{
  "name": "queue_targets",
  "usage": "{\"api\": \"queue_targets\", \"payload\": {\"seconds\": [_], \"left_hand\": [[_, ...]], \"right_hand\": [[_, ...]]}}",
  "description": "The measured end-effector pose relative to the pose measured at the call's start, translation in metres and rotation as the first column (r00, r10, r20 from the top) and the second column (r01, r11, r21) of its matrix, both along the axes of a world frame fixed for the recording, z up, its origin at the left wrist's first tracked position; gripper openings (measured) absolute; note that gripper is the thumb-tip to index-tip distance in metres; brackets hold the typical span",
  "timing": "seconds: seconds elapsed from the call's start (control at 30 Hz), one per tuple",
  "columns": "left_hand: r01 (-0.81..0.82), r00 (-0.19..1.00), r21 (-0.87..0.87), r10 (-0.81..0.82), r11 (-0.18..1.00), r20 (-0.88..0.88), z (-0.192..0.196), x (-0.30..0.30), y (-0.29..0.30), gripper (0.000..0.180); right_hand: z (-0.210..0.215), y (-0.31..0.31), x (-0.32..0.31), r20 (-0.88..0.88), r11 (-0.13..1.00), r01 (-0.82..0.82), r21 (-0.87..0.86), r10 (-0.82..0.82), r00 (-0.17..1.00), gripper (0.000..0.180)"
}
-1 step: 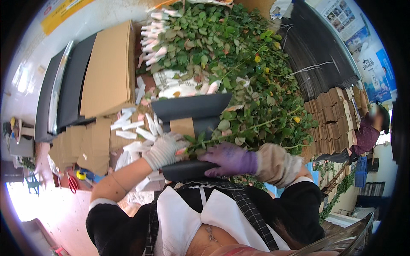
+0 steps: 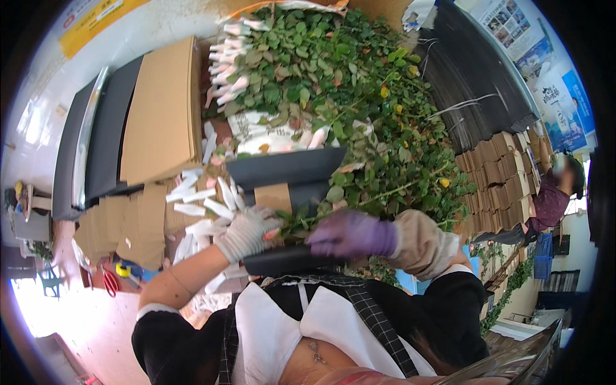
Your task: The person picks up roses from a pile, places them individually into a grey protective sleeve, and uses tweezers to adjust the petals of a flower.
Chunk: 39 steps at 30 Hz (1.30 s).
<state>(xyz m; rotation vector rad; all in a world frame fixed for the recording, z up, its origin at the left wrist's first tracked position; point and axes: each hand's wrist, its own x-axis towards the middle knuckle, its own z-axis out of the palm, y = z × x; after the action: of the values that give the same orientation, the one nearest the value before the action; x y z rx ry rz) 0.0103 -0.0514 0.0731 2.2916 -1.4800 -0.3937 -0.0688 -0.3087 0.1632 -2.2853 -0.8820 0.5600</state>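
Observation:
My left hand (image 2: 250,234), in a white knit glove, is closed around a pink rose (image 2: 273,233) at its bud end. Green leaves and stems run from the bud toward my right. My right hand (image 2: 353,235), in a purple glove with a beige sleeve cover, is over these leaves and stems; motion blurs its fingers. Beneath both hands lies a folded black sheet (image 2: 285,165), its far flap raised. The near flap (image 2: 282,260) stands close to my body. A small brown cardboard piece (image 2: 274,197) rests on the sheet's middle.
A large heap of leafy roses (image 2: 346,77) covers the far middle. White paper sleeves (image 2: 218,208) lie scattered left. Cardboard (image 2: 160,109) and black sheets (image 2: 115,128) stand at left, with red scissors (image 2: 110,281) nearer. Bundled black sheets (image 2: 475,83), brown cardboard (image 2: 494,183) and another person (image 2: 552,202) are at right.
My right hand has shifted slightly to the right and away from me, along the stems, and is now blurred. My left hand stays at the rose bud.

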Motion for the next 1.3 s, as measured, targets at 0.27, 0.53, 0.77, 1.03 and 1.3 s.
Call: {"api": "queue_targets", "payload": {"seconds": [0.27,0.53,0.77,1.03,1.3], "left_hand": [[0.075,0.996,0.045,-0.077,0.996,0.039,-0.019,0.004,-0.002,0.045],[0.081,0.995,-0.080,-0.076,0.993,0.060,-0.066,0.002,0.007,0.028],[-0.212,0.878,-0.352,0.020,0.912,-0.479,-0.111,-0.014,0.013,0.033],[0.087,0.994,-0.108,-0.093,0.990,-0.053,-0.093,-0.006,0.018,0.036],[0.102,0.994,0.026,-0.103,0.994,0.038,-0.096,-0.012,0.027,0.034]], "right_hand": [[-0.082,-0.136,0.192,0.641,0.708,0.331,-0.624,0.221,0.735,0.052],[0.021,-0.119,0.215,0.885,0.772,0.595,-0.224,-0.096,0.457,0.036],[0.001,-0.039,0.250,-0.283,0.797,-0.214,-0.564,0.057,0.957,0.048],[-0.048,-0.048,0.546,0.713,0.605,0.767,-0.216,-0.439,0.547,0.030],[-0.059,-0.017,0.484,0.737,0.629,0.617,-0.473,-0.102,0.669,0.016]]}}
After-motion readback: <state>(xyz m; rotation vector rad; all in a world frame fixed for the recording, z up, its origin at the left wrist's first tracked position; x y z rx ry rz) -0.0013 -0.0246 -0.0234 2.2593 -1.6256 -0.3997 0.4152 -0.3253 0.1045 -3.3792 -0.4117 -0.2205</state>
